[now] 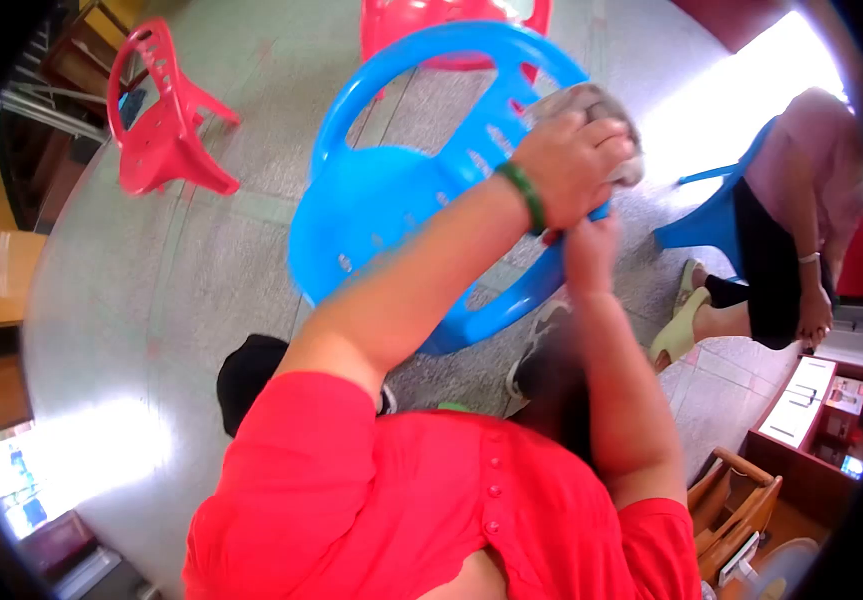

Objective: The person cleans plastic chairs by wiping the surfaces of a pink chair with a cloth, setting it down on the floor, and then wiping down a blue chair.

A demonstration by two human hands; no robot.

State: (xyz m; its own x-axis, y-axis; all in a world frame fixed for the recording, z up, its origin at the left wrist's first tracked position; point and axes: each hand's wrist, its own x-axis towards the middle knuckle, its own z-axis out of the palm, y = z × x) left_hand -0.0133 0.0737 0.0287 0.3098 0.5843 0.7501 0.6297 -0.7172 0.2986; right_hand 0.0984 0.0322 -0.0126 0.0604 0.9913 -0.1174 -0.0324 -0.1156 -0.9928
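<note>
A blue plastic chair [359, 205] with a rounded armrest and slotted back is in front of me, tilted. My left hand [573, 165], a green bangle at its wrist, is closed on a greyish cloth [606, 108] and presses it against the top of the chair's back. Just below it, my right hand [589, 248] is wrapped round the chair's rim. My forearm hides part of the seat, and the chair's legs are mostly out of sight.
A red chair [156, 125] stands at the left and another red chair [431, 15] at the top. At the right a person [786, 210] sits on a blue chair [706, 232]. Wooden furniture [736, 510] is at the lower right. Tiled floor [201, 260] lies around.
</note>
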